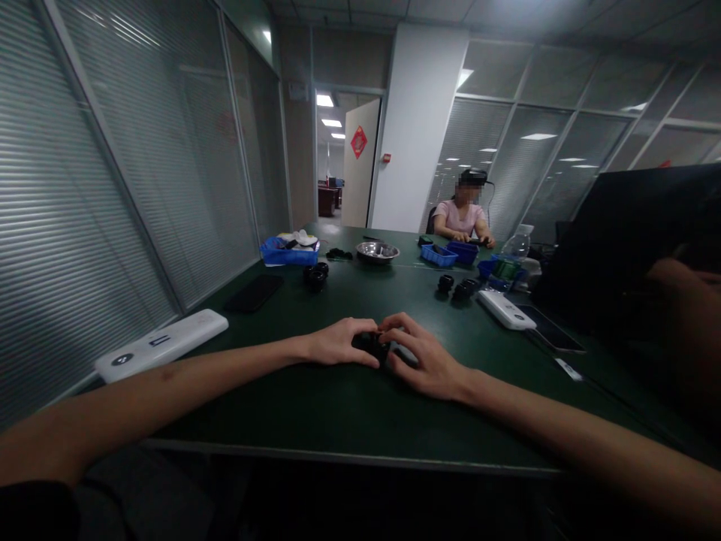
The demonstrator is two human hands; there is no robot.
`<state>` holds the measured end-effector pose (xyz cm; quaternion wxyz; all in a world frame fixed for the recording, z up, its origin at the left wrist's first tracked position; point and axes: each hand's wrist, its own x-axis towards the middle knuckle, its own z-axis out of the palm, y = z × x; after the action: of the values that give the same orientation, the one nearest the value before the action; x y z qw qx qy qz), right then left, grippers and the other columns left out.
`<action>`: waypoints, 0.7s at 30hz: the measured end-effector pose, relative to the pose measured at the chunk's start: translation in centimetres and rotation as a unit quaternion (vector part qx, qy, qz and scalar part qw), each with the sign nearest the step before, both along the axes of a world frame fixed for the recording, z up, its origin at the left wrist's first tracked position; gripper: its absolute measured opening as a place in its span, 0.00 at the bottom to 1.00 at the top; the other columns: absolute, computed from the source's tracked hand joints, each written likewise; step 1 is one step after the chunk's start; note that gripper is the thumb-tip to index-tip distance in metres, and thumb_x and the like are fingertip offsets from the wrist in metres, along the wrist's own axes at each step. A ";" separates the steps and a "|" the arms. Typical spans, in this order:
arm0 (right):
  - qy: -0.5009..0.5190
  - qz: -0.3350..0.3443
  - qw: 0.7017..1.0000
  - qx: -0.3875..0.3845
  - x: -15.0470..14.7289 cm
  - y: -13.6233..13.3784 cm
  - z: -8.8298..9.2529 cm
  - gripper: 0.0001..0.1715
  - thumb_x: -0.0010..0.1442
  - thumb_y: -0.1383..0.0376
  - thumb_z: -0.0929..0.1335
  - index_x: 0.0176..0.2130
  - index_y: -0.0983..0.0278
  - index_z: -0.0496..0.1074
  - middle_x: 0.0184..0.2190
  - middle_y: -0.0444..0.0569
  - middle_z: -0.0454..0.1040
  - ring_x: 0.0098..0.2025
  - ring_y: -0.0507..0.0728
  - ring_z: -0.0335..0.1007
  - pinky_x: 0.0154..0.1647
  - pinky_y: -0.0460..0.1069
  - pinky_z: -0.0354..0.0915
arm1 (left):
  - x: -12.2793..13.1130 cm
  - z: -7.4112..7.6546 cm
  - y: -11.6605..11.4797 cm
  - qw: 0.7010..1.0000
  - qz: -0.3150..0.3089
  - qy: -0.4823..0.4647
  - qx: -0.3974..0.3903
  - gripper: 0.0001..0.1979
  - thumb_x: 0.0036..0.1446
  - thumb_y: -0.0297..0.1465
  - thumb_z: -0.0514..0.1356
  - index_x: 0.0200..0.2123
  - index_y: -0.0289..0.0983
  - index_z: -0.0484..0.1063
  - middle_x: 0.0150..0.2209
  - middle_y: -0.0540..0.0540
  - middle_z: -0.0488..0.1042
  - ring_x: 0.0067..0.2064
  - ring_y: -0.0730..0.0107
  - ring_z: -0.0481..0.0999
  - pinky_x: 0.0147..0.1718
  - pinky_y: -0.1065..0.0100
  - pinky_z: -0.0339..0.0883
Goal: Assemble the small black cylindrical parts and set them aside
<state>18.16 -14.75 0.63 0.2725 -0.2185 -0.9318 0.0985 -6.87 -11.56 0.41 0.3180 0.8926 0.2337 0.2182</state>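
Observation:
A small black part (369, 343) lies low over the green table (315, 413), between my two hands. My left hand (341, 343) grips it from the left, thumb on the near side and fingers behind. My right hand (422, 357) has its curled fingertips against the part's right side. The part's exact shape is too dark to make out. Farther back, black round parts (316, 276) stand left of centre, and more black parts (463, 288) stand to the right.
Around lie a metal bowl (377, 252), blue trays (290, 252), a black phone (254, 293), white power banks (163, 344), a second phone (552, 328) with a cable and a plastic bottle (517, 244). A person (462, 214) sits at the far side; another person's hand (684, 274) shows at right.

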 end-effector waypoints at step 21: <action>-0.002 0.002 1.000 0.004 0.2 0.1 0.0 0.12 0.69 0.68 0.66 0.52 0.61 0.68 0.56 0.55 0.66 0.55 0.61 0.68 0.56 0.58 0.71 | -0.1 -0.3 0.2 1.000 0.001 -0.006 0.000 0.19 0.60 0.39 0.70 0.49 0.35 0.74 0.45 0.46 0.73 0.46 0.61 0.72 0.45 0.64 0.63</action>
<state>18.33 -14.67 0.67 0.2710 -0.2161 -0.9332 0.0952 -6.93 -11.34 0.13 0.3190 0.8911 0.2328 0.2237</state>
